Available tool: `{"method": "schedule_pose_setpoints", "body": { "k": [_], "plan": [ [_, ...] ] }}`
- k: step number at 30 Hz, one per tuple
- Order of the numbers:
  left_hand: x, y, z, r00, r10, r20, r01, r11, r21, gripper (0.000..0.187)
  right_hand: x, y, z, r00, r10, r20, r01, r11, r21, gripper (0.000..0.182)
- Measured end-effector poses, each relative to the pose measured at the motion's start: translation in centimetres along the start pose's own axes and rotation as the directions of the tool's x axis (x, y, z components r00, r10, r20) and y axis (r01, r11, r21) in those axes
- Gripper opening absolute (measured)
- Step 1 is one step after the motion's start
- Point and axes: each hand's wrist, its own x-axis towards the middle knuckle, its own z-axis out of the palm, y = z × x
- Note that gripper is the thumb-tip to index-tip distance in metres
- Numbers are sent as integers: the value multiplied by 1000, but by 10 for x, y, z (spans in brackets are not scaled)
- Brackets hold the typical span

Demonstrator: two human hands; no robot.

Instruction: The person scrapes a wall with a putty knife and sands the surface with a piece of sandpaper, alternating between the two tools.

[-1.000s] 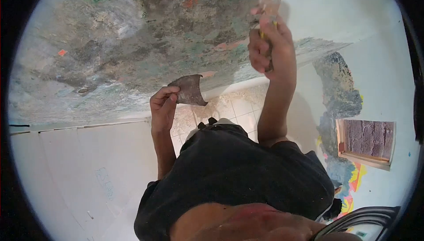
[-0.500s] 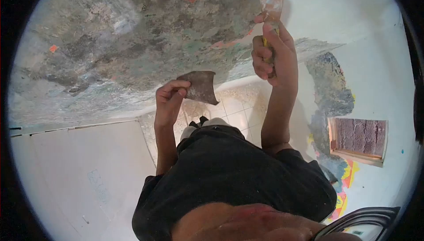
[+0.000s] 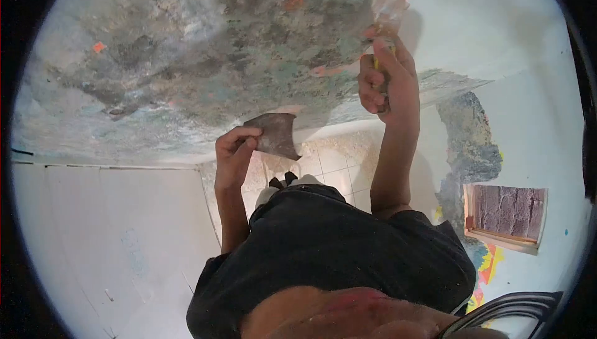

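Observation:
My right hand [image 3: 388,81] is wrapped round the handle of a putty knife [image 3: 387,6], the thumb along it and the wide, smeared blade pointing up. That blade overlaps the patchy wall [image 3: 267,47] beside an orange paint edge at the top. Lower down, my left hand [image 3: 235,152] pinches one side of a dark grey-brown sheet [image 3: 275,136] between thumb and fingers. The sheet looks like worn sandpaper, slightly curled, with pale specks on its face, and it is held in front of the wall's lower part.
Pale painted wall [image 3: 491,41] lies to the right, with a scraped grey strip [image 3: 469,134] running down it. A small framed opening [image 3: 507,215] is at right. Floor tiles [image 3: 336,171] show below the hands, a white panelled surface [image 3: 149,227] at left, and cables [image 3: 516,308] at bottom right.
The view has shifted slightly. The putty knife sits a little lower in view, with more orange paint showing by its blade. My left hand and the sheet have moved slightly down and left.

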Motion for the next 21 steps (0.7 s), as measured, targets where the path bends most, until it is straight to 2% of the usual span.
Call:
{"method": "schedule_pose_setpoints", "body": {
  "k": [1,4,8,11,14,16,19,21],
  "plan": [
    [-1,-1,1,1000,1,-20,-2,997,-75,17,-1,-4,-1,1000,8,4,-8,1000,1,26],
    [-3,-3,-5,999,-21,-31,19,997,-72,17,-2,4,-1,1000,16,-1,-16,1000,-19,25],
    [-7,-1,-2,999,-19,-28,20,1000,24,18,-4,1,-1,999,45,18,-44,999,-5,25],
    [-7,3,7,999,-30,-10,30,998,56,20,-3,15,3,999,-17,-36,15,998,-63,25],
    [-2,2,9,1000,-26,8,25,998,57,24,-5,6,2,999,14,36,-14,1000,-17,24],
    [-3,-3,8,999,-31,26,31,999,18,28,0,15,3,1000,-15,-17,14,998,-62,23],
    [-2,-2,24,990,122,71,-129,986,104,35,0,27,4,996,-88,-30,85,994,-75,22],
    [-5,0,22,997,72,27,-75,987,138,38,5,24,11,993,-121,-9,120,991,-61,21]
  ]
}}
